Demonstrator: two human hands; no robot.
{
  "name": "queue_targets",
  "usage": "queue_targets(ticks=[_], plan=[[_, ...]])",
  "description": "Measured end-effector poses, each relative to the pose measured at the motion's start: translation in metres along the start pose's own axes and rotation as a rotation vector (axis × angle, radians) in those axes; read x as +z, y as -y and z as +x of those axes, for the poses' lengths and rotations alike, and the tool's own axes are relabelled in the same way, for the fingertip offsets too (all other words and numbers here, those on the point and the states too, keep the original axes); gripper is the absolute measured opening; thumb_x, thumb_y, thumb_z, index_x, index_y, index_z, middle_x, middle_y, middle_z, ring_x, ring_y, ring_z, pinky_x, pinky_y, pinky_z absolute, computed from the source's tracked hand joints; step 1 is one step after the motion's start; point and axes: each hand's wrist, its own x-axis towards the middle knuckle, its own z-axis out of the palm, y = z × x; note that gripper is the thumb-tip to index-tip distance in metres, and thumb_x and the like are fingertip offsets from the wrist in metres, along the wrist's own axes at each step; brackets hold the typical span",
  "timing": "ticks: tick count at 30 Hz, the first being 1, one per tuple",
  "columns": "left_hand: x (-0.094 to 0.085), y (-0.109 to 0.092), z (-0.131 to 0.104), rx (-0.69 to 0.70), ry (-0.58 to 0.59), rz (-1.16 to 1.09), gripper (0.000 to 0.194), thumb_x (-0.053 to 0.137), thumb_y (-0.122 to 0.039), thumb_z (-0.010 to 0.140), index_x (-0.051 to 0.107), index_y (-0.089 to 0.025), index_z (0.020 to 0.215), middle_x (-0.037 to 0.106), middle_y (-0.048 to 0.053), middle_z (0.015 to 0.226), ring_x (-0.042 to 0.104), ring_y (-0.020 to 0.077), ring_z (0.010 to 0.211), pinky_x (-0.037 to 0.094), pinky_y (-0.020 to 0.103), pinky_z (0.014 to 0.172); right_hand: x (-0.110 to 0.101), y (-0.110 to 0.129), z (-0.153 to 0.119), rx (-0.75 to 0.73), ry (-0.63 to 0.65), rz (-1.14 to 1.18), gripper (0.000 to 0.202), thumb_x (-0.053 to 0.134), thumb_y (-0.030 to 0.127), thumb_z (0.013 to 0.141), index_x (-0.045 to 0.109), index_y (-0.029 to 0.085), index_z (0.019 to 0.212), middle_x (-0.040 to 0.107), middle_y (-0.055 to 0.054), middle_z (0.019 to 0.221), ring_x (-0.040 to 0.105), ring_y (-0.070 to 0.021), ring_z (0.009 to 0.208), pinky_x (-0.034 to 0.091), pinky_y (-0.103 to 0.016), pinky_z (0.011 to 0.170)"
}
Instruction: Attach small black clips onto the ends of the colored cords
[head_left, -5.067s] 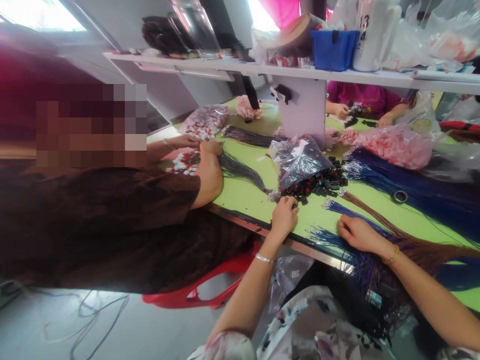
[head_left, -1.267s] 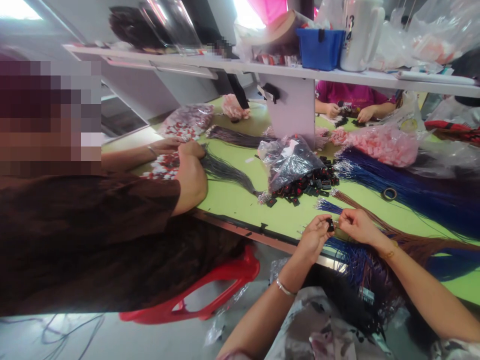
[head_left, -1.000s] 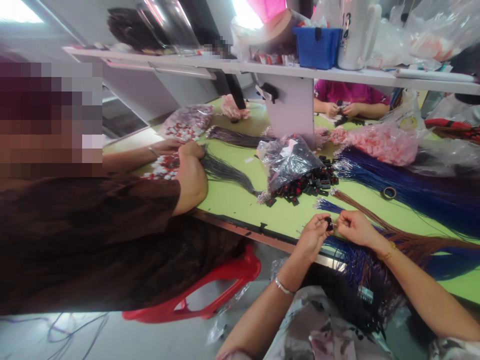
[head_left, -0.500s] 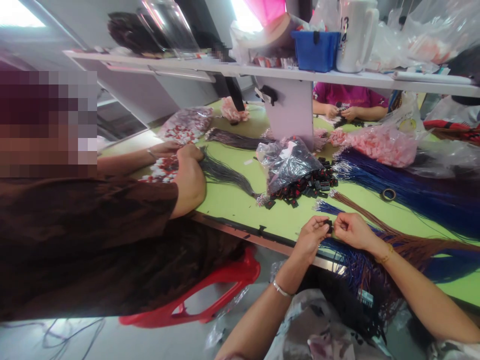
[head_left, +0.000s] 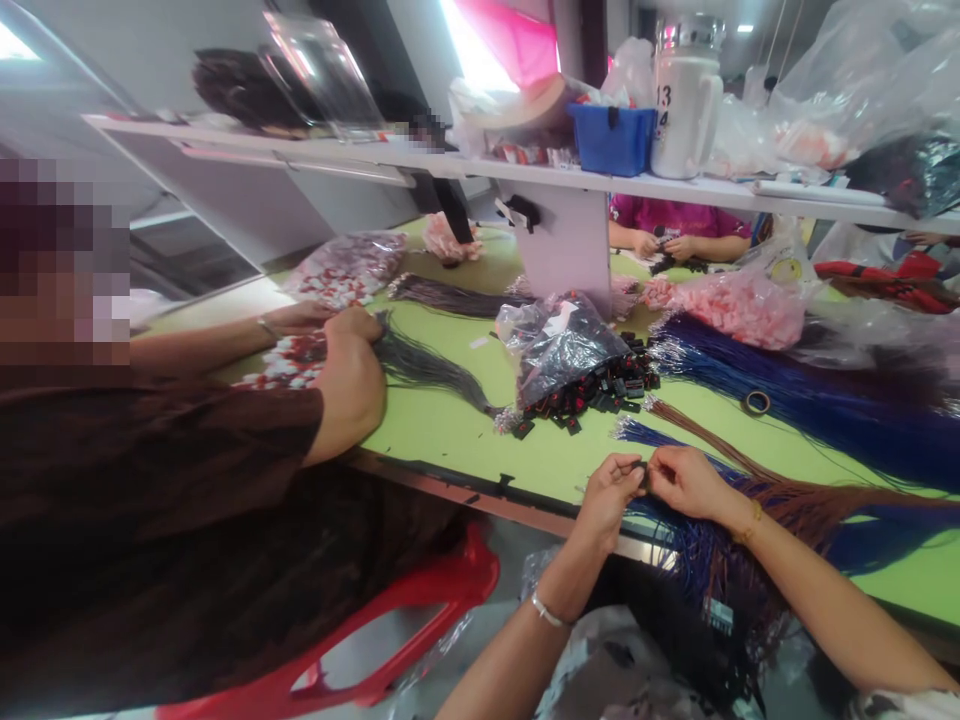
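Note:
My left hand (head_left: 609, 492) pinches a small black connector housing (head_left: 639, 470) between thumb and fingertips, just above the table's front edge. Right against it, my right hand (head_left: 686, 482) is closed in a pinch. What its fingertips hold is too small and hidden to make out. Below and behind both hands lie bundles of blue wires (head_left: 651, 437) and brown wires (head_left: 720, 440) with metal tips. Blue strands also hang over the edge under my wrists. Farther back, loose black connector housings (head_left: 600, 392) spill from a clear plastic bag (head_left: 566, 345).
At left, a co-worker in a dark sleeve (head_left: 150, 440) reaches toward grey wires (head_left: 431, 360) and red-and-white pieces (head_left: 285, 362). A tape roll (head_left: 755, 402) and a bag of pink connectors (head_left: 750, 305) lie beyond. Overhead, a shelf (head_left: 517, 172) holds a blue bin (head_left: 613, 138) and a white mug (head_left: 686, 110).
The view has shifted, so the scene sits slightly lower and farther left. My hands have drawn closer together at the black housing, whose visible part is smaller now.

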Motion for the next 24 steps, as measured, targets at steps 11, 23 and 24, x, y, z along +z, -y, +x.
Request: queue_targets(ticks=[11,23,24], plan=[[-0.008,0.000,0.003,-0.045,0.008,-0.016,0.038,0.082,-0.030,0.055,0.064,-0.014,0.085,0.061,0.002,0.071,0.056,0.0107,0.065,0.046,0.024,0.064,-0.036,-0.096,0.043,0.378,-0.120,-0.198,0.013,0.053,0.020,0.075,0.059,0.016,0.064,0.060,0.000,0.062,0.044,-0.0102,0.055,0.027,-0.021,0.053],[-0.005,0.001,0.002,-0.036,0.004,-0.005,0.039,0.081,-0.030,0.056,0.064,-0.014,0.088,0.058,0.001,0.073,0.055,0.0104,0.066,0.046,0.025,0.065,-0.034,-0.036,0.059,0.166,-0.202,0.140,0.014,0.048,0.024,0.076,0.053,0.016,0.066,0.054,0.002,0.062,0.045,-0.0100,0.056,0.033,-0.021,0.054],[-0.004,0.000,0.001,-0.028,0.002,-0.009,0.039,0.081,-0.029,0.056,0.064,-0.015,0.088,0.058,0.001,0.074,0.055,0.0105,0.066,0.046,0.025,0.066,-0.032,-0.029,0.059,0.142,-0.188,0.194,0.014,0.048,0.024,0.076,0.053,0.016,0.066,0.053,0.002,0.062,0.044,-0.0098,0.057,0.034,-0.021,0.055]])
